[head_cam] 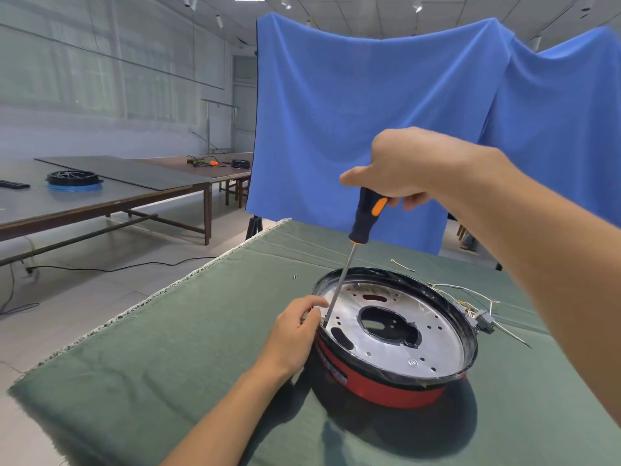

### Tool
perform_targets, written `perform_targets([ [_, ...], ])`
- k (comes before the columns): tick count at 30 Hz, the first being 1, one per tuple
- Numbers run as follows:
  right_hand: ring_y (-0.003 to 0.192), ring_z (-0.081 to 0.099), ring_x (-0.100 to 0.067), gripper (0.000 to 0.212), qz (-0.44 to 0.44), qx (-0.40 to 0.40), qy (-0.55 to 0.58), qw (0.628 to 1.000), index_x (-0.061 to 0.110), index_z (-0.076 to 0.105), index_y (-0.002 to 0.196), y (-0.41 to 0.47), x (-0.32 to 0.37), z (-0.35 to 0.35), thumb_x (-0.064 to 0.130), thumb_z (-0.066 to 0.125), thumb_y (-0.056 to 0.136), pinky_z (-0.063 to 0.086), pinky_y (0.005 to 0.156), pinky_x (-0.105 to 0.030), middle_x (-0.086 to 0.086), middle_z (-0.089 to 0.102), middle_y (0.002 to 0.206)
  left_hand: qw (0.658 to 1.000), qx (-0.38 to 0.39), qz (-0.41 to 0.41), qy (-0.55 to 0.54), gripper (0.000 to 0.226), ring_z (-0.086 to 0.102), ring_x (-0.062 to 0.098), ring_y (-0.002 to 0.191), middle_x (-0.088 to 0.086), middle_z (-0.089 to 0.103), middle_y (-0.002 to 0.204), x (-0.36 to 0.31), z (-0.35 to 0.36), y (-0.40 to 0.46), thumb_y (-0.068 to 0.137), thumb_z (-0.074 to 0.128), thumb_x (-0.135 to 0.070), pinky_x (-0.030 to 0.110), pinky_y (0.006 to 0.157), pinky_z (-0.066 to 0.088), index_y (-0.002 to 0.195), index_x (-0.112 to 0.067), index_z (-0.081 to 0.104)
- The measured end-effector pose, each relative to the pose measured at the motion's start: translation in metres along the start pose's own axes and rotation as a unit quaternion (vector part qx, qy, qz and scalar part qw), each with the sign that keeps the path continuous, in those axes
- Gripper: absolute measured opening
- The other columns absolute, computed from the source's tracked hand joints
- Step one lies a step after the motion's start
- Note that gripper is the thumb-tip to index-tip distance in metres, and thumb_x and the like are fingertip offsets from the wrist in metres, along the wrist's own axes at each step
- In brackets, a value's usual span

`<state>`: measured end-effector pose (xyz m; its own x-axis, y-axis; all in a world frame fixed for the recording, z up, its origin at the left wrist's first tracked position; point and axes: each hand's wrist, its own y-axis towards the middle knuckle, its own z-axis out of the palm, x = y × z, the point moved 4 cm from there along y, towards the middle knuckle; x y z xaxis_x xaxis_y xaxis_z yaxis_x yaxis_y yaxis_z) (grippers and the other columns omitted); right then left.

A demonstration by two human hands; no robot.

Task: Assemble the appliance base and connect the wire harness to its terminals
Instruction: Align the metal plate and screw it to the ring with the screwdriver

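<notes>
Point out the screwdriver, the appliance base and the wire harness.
screwdriver [366, 215]: head view, on its black and orange handle.
appliance base [379, 386]: head view, on its red outer wall.
wire harness [484, 320]: head view, on its grey connector block.

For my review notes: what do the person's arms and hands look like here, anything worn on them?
Both the left hand and the right hand are bare: no gloves, rings, watch or wristband show. Both forearms are uncovered as far as the frame reaches, with no sleeve edge in view. No markings or cables on either arm.
</notes>
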<state>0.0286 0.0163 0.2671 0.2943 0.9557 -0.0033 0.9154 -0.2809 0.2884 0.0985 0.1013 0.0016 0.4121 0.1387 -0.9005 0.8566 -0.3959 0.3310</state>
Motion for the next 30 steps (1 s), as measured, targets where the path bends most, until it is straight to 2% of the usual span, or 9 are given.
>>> perform_targets([
  [3, 0.048, 0.067, -0.020, 0.017, -0.011, 0.053, 0.085, 0.995, 0.010, 0.057, 0.085, -0.0019, 0.0049, 0.0022, 0.025, 0.049, 0.084, 0.054, 0.055, -0.027, -0.005, 0.070, 0.062, 1.000, -0.012, 0.001, -0.008, 0.034, 0.055, -0.008, 0.095, -0.020, 0.062, 0.103, 0.0021, -0.0008, 0.0007, 0.095, 0.044, -0.014, 0.015, 0.084, 0.041, 0.089, -0.043, 0.060],
  [7, 0.047, 0.047, -0.018, 0.031, 0.009, -0.088, -0.050, 0.995, 0.013, 0.047, 0.062, -0.0035, -0.0009, -0.0027, 0.029, 0.053, 0.088, 0.029, 0.046, -0.022, -0.002, 0.054, 0.057, 1.000, -0.009, 0.005, -0.004, 0.033, 0.055, -0.007, 0.097, -0.021, 0.063, 0.102, 0.0013, 0.0008, 0.0004, 0.096, 0.044, -0.015, 0.014, 0.083, 0.042, 0.090, -0.043, 0.061],
  [12, 0.049, 0.067, -0.019, 0.016, -0.025, 0.049, 0.097, 0.994, 0.011, 0.055, 0.093, -0.0065, 0.0031, 0.0027, 0.026, 0.057, 0.086, 0.053, 0.049, -0.025, -0.006, 0.069, 0.073, 1.000, -0.012, -0.002, -0.026, 0.030, 0.059, 0.006, 0.097, -0.013, 0.065, 0.103, 0.0059, 0.0009, 0.0019, 0.096, 0.044, -0.014, 0.030, 0.090, 0.047, 0.094, -0.037, 0.064],
  [15, 0.043, 0.048, -0.017, 0.028, -0.017, -0.064, -0.009, 0.998, 0.013, 0.051, 0.067, -0.0081, -0.0002, -0.0023, 0.033, 0.059, 0.085, 0.031, 0.043, -0.021, -0.001, 0.056, 0.057, 0.999, -0.013, -0.005, -0.038, 0.030, 0.057, 0.007, 0.083, -0.015, 0.063, 0.090, 0.0078, 0.0029, 0.0030, 0.096, 0.044, -0.014, 0.033, 0.083, 0.047, 0.094, -0.035, 0.065],
  [17, 0.046, 0.051, -0.017, 0.033, -0.006, -0.056, -0.020, 0.998, 0.014, 0.050, 0.067, -0.0088, -0.0007, -0.0031, 0.039, 0.057, 0.087, 0.034, 0.047, -0.023, -0.001, 0.057, 0.060, 0.999, -0.012, -0.008, -0.034, 0.028, 0.055, 0.005, 0.078, -0.017, 0.061, 0.085, 0.0074, 0.0036, 0.0028, 0.096, 0.044, -0.016, 0.033, 0.081, 0.045, 0.094, -0.035, 0.065],
  [20, 0.042, 0.063, -0.016, 0.017, -0.029, 0.050, 0.085, 0.995, 0.012, 0.056, 0.090, -0.0091, 0.0064, 0.0019, 0.029, 0.057, 0.086, 0.049, 0.047, -0.021, -0.004, 0.069, 0.065, 0.999, -0.012, -0.006, -0.040, 0.025, 0.061, 0.013, 0.096, -0.009, 0.066, 0.101, 0.0062, 0.0023, 0.0022, 0.092, 0.043, -0.025, 0.041, 0.092, 0.049, 0.100, -0.029, 0.066],
  [24, 0.036, 0.049, -0.012, 0.034, -0.031, -0.067, -0.009, 0.997, 0.015, 0.050, 0.062, -0.0081, 0.0033, -0.0046, 0.038, 0.055, 0.086, 0.029, 0.043, -0.019, 0.004, 0.054, 0.041, 1.000, -0.013, -0.004, -0.026, 0.027, 0.059, 0.012, 0.104, -0.010, 0.065, 0.108, 0.0057, 0.0029, 0.0017, 0.097, 0.043, -0.017, 0.043, 0.094, 0.048, 0.102, -0.029, 0.066],
  [27, 0.046, 0.062, -0.015, 0.034, -0.014, 0.019, 0.035, 0.999, 0.014, 0.053, 0.071, -0.0083, 0.0022, -0.0015, 0.045, 0.055, 0.085, 0.046, 0.053, -0.025, 0.000, 0.065, 0.052, 1.000, -0.011, -0.001, -0.021, 0.027, 0.059, 0.012, 0.104, -0.008, 0.066, 0.108, 0.0053, 0.0028, 0.0015, 0.097, 0.042, -0.015, 0.041, 0.095, 0.047, 0.104, -0.027, 0.066],
  [30, 0.048, 0.065, -0.018, 0.015, -0.034, 0.044, 0.076, 0.996, 0.011, 0.056, 0.088, -0.0093, 0.0058, 0.0015, 0.026, 0.058, 0.083, 0.050, 0.050, -0.024, -0.002, 0.068, 0.059, 1.000, -0.016, 0.003, -0.023, 0.027, 0.058, 0.011, 0.106, -0.007, 0.066, 0.109, 0.0036, 0.0010, 0.0031, 0.097, 0.043, -0.011, 0.035, 0.096, 0.045, 0.102, -0.027, 0.066],
])
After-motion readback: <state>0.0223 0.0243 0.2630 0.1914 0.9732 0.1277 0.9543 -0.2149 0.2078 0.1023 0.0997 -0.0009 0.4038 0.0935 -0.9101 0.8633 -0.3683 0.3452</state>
